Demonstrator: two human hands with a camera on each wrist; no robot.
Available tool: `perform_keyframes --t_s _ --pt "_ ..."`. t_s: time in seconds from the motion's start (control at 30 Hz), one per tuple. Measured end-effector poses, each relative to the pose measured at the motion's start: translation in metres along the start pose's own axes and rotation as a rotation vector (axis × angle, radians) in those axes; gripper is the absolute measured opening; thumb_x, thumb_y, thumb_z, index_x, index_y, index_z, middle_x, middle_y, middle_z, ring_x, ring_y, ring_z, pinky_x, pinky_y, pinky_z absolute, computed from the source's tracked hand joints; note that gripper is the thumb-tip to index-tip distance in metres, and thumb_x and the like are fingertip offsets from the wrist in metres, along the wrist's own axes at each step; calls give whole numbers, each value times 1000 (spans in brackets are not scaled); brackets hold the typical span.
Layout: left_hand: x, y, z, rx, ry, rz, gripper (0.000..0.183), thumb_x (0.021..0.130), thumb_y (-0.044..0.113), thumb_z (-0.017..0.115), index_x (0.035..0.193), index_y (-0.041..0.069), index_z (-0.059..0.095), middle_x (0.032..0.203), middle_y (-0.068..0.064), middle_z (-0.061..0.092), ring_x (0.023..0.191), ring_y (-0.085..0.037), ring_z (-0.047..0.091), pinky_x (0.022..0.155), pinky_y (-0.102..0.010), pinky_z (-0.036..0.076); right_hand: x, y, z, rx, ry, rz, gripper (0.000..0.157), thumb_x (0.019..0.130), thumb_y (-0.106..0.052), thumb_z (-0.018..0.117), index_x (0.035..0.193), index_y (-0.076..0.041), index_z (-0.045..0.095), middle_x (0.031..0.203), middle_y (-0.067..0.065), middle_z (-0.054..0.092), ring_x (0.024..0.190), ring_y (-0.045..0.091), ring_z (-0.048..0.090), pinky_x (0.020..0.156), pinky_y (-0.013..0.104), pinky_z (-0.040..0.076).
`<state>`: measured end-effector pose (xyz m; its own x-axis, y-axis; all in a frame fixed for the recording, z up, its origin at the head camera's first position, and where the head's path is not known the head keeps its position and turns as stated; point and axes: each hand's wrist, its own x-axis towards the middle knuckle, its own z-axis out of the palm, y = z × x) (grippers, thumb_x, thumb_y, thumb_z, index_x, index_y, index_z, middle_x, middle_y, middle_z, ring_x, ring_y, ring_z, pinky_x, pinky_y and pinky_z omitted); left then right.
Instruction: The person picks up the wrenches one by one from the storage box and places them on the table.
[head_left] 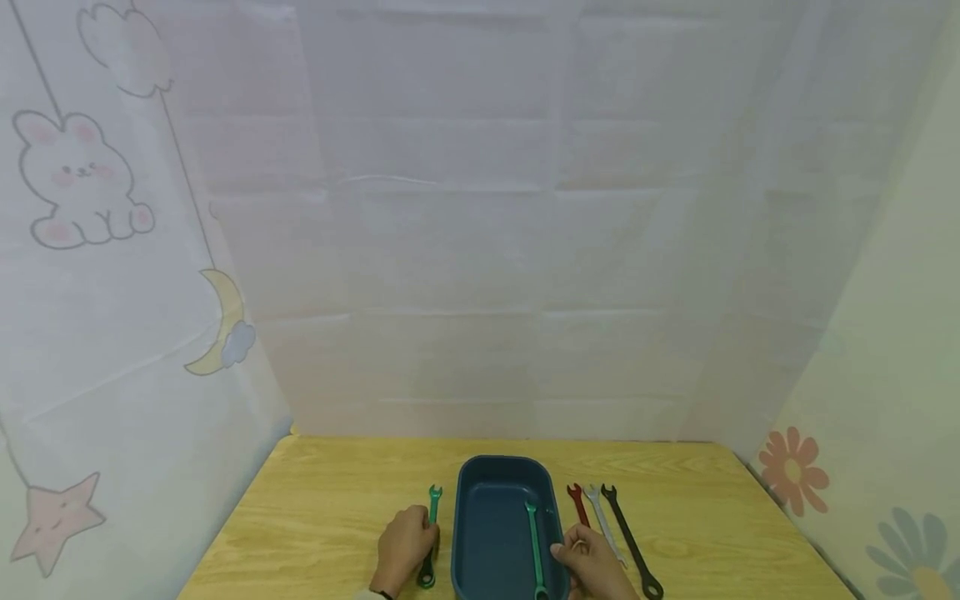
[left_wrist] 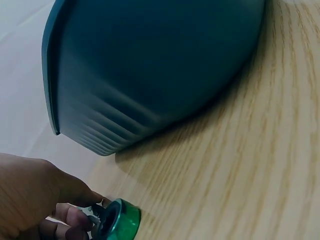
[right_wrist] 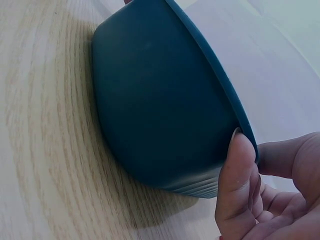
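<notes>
A dark blue rectangular bin (head_left: pixel 487 542) stands on the table in the head view, with a green wrench (head_left: pixel 535 542) lying along its right side. To its left, my left hand (head_left: pixel 405 542) grips another green wrench (head_left: pixel 434 500), whose open end points away. In the left wrist view, the shiny ring end (left_wrist: pixel 129 220) of that wrench shows at the fingers of my left hand (left_wrist: pixel 35 197). My right hand (head_left: pixel 592 562) pinches the bin's right rim. Thumb and fingers of the right hand (right_wrist: pixel 285 200) lie on either side of the rim in the right wrist view.
Right of the bin lie a red wrench (head_left: pixel 576 498), a silver wrench (head_left: pixel 600 512) and a longer black wrench (head_left: pixel 628 533), side by side. My right hand partly covers the red one. Behind the wooden table (head_left: pixel 360 467) hangs a pale sheet (head_left: pixel 487 250).
</notes>
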<state>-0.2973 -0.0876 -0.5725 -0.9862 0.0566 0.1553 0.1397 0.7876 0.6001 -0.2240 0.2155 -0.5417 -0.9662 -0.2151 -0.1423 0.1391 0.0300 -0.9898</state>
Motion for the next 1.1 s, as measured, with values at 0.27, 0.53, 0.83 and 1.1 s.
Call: perform_keyframes --t_s 0.27,0.53,0.83,1.1 --pt "-1 0 -1 -2 -9 7 25 80 19 60 59 13 46 49 5 42 40 -9 39 37 -23 30 -1 0 1 -17 3 -1 25 89 -28 54 83 -8 41 56 -2 39 44 10 42 48 26 44" --pt "-1 -1 1 -4 15 3 22 80 17 62 69 13 44 54 4 44 43 -9 43 39 -24 33 -1 -1 1 -5 -11 2 24 90 -28 54 83 -9 41 57 -3 38 46 11 43 50 28 44" --pt "-1 -2 2 -30 26 15 20 80 18 63 71 13 45 55 4 46 45 -10 43 39 -26 34 -1 -5 2 -70 26 -8 26 88 -29 55 84 -7 43 55 -2 39 46 12 46 50 29 46" --pt "-2 -4 1 -55 19 1 20 84 23 58 74 10 47 56 2 45 45 -11 42 40 -26 34 -2 -3 3 -27 25 0 24 89 -27 55 81 -9 41 58 -2 38 49 12 42 50 29 45"
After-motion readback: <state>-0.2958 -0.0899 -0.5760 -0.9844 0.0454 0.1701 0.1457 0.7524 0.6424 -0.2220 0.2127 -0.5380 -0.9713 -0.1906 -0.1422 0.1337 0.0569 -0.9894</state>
